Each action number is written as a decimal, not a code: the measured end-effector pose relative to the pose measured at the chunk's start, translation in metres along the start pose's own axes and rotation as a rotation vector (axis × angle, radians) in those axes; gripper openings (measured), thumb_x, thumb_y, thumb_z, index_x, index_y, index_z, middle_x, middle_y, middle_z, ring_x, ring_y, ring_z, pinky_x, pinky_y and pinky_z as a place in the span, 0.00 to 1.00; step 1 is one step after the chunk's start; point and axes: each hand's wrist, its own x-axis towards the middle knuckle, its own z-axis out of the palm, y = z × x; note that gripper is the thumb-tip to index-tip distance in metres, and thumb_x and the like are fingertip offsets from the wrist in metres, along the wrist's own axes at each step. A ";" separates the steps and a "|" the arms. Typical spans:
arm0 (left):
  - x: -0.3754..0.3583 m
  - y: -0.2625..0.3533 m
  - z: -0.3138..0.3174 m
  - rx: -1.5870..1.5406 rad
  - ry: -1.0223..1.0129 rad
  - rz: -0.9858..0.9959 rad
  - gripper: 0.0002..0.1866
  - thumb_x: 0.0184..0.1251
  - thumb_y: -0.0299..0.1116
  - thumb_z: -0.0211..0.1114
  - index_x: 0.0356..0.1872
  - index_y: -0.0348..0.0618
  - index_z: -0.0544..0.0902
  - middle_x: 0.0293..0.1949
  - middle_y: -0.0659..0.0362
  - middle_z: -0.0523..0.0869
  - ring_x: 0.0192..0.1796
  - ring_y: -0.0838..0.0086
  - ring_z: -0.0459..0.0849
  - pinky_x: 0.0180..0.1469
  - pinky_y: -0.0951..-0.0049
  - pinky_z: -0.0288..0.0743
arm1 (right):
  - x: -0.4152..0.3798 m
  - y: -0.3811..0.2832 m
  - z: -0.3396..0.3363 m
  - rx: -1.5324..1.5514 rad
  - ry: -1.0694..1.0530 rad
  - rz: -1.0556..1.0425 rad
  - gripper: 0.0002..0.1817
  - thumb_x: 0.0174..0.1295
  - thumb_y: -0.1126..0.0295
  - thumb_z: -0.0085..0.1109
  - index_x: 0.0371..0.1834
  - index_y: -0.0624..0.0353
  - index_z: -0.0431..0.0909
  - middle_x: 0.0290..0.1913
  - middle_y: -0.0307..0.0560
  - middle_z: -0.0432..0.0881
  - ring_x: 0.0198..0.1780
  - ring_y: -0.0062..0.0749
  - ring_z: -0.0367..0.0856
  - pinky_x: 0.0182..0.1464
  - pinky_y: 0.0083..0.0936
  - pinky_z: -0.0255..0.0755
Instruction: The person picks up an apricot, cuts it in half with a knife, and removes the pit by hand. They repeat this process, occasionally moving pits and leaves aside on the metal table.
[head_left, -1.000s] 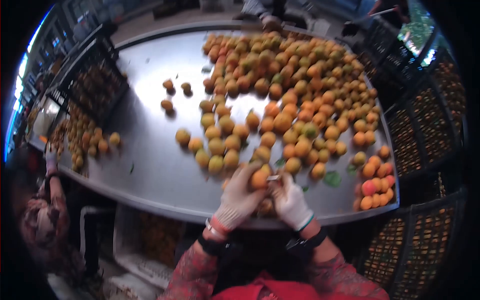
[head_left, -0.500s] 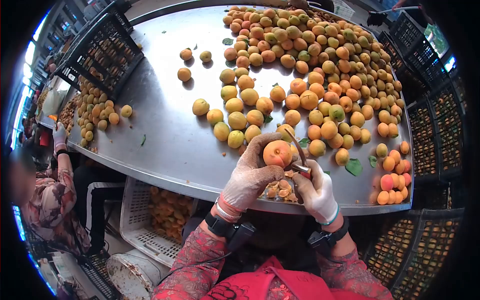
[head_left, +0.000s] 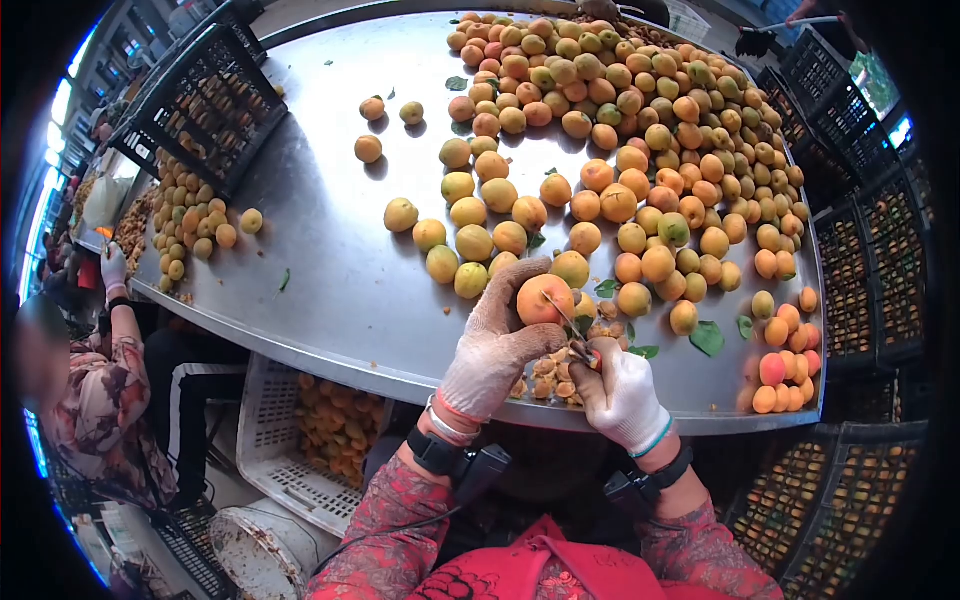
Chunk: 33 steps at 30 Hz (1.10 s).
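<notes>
My left hand [head_left: 488,350], in a stained white work glove, grips an orange apricot [head_left: 541,303] between thumb and fingers above the table's near edge. A small knife [head_left: 567,318] is in my gloved right hand [head_left: 625,397], its thin blade lying against the apricot's face. Most of its handle is hidden by the fingers. Below and between my hands lies a heap of pits and small apricot pieces [head_left: 548,380]. Just beyond my fingers are loose whole apricots [head_left: 570,269].
A big pile of apricots [head_left: 690,150] covers the metal table's [head_left: 330,260] right side. A black crate [head_left: 205,110] tips out fruit at the left. Below the edge stands a white crate [head_left: 310,480] of apricot pieces. Another person [head_left: 105,400] works at left; fruit-filled crates [head_left: 820,500] stand at right.
The knife blade has come down from upright beside the apricot onto its face. My right hand has turned and moved slightly down; my left hand has shifted slightly left with the apricot.
</notes>
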 end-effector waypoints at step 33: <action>0.005 -0.032 0.006 -0.541 0.015 -0.124 0.29 0.75 0.53 0.57 0.63 0.37 0.70 0.51 0.51 0.80 0.54 0.65 0.80 0.61 0.63 0.74 | 0.010 0.001 0.014 -0.094 0.075 0.018 0.11 0.60 0.67 0.66 0.32 0.61 0.73 0.20 0.52 0.78 0.22 0.51 0.80 0.24 0.39 0.72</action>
